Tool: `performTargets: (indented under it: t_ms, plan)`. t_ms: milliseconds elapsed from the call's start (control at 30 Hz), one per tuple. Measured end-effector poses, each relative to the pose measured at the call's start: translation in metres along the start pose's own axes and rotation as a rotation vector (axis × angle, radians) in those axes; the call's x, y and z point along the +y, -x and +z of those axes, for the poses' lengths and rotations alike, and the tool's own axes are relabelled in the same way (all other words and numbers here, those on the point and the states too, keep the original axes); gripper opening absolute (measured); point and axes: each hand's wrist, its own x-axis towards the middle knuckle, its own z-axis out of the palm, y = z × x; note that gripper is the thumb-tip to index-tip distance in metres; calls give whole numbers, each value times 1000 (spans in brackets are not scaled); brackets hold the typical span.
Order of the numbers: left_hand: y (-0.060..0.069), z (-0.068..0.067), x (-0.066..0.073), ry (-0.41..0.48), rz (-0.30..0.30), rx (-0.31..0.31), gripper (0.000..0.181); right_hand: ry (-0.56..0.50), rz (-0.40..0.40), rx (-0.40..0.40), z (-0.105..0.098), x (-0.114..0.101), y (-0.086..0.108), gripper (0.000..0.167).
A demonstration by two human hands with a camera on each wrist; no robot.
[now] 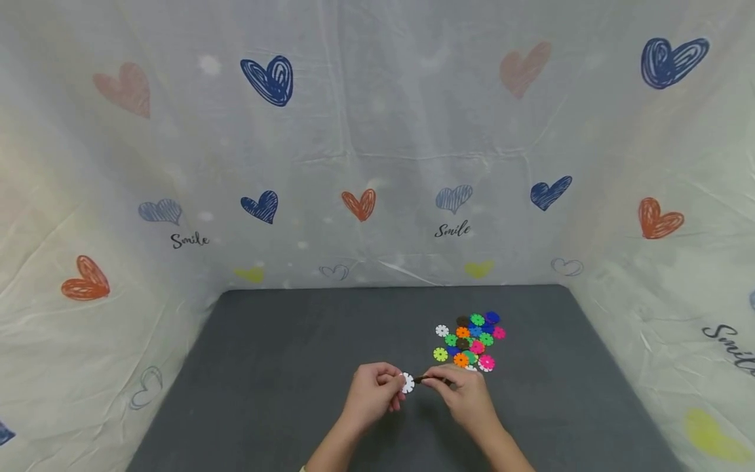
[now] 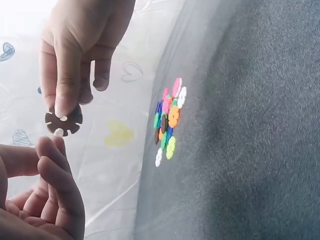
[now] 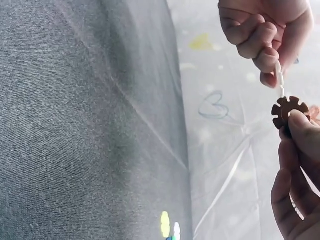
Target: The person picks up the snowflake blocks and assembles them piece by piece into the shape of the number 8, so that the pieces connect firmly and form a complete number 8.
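Between finger and thumb the left hand [image 1: 371, 396] pinches a white notched disc [image 1: 408, 383]. The right hand [image 1: 468, 400] pinches a brown notched disc [image 1: 419, 379], seen nearly edge-on in the head view. In the right wrist view the white disc [image 3: 280, 80] is edge-on and its lower end meets the rim of the brown disc [image 3: 284, 111]; how deep it sits in a notch I cannot tell. The left wrist view shows the brown disc [image 2: 64, 121] flat-on, just above the left fingertips, with little of the white disc [image 2: 58, 132] visible.
Beyond the right hand, a loose group of notched discs in several colours lies on the dark grey table [image 1: 283, 367], with a yellow-green disc [image 1: 440, 354] and a white one [image 1: 442, 331] at its left edge. A pale curtain [image 1: 389, 118] printed with hearts surrounds the table.
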Motion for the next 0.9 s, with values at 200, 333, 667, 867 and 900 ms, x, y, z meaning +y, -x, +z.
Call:
performTargets:
  t_ms: [200,333,667,867,900]
  plan:
    - [0,0,1,-8,8,-2,11,23,-33,-7,-2,-2,-3,17]
    - [-1,1,3,-65,1,-4,9,44,-64,-9,-3,-1,-3,19]
    - [1,0,3,-96,-29,-35,10,-49,-34,-50,-3,1,0,17]
    - [2,1,4,7,-51,-57,11,-98,-111,-33,-3,1,-3,19]
    - [2,2,4,17,-49,-58,11,-91,-126,-31,-3,1,-4,19]
